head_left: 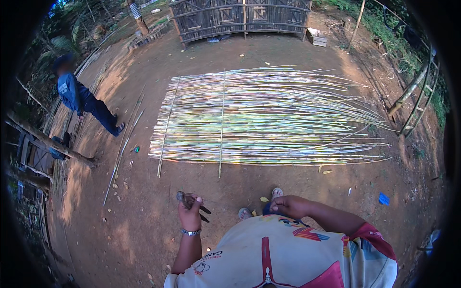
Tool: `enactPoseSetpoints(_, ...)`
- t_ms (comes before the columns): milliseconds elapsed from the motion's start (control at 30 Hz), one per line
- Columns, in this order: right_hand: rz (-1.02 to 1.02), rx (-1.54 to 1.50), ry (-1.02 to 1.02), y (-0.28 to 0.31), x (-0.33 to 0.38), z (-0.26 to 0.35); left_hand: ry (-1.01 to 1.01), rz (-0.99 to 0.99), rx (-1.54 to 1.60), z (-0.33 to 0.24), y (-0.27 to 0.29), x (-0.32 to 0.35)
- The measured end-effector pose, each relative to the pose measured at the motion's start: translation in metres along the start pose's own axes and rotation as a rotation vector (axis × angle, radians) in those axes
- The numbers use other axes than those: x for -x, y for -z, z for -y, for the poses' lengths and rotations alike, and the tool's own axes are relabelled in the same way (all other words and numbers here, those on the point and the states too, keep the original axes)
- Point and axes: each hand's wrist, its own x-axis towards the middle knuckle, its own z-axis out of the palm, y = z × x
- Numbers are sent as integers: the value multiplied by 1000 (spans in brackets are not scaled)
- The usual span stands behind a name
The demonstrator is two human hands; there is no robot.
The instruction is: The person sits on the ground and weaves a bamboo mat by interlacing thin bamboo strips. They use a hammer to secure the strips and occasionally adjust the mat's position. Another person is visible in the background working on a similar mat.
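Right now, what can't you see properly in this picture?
All in the head view:
Right hand: curled fingers hide whether anything is inside.
Tool in the left hand: fingers cover its middle, so I can't tell its exact kind.
Person in blue: the face is blurred.
Blue scrap on the ground: too small to tell what it is.
Pale thing at far right: lost in the dark lens rim.

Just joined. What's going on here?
A person's left hand grips a pincer-like tool with two dark handles. The right hand is curled in front of the body; can't tell if it holds anything. Ahead, many thin poles lie side by side on the ground, two crosswise poles over them. Another person is off to the left.
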Motion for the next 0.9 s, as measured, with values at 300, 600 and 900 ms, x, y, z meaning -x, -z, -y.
enactPoseSetpoints(300, -139, -277, 37, -2, -2, 38, 59, -62, 470, -28, -48, 22)
enactPoseSetpoints(600, -226, -125, 188, -10, 22, 39, 112, 159, 376, -9, -125, 91)
enactPoseSetpoints(900, -641, -121, 226, -2, 131, 21, -81, 122, -171, 13, -133, 128)
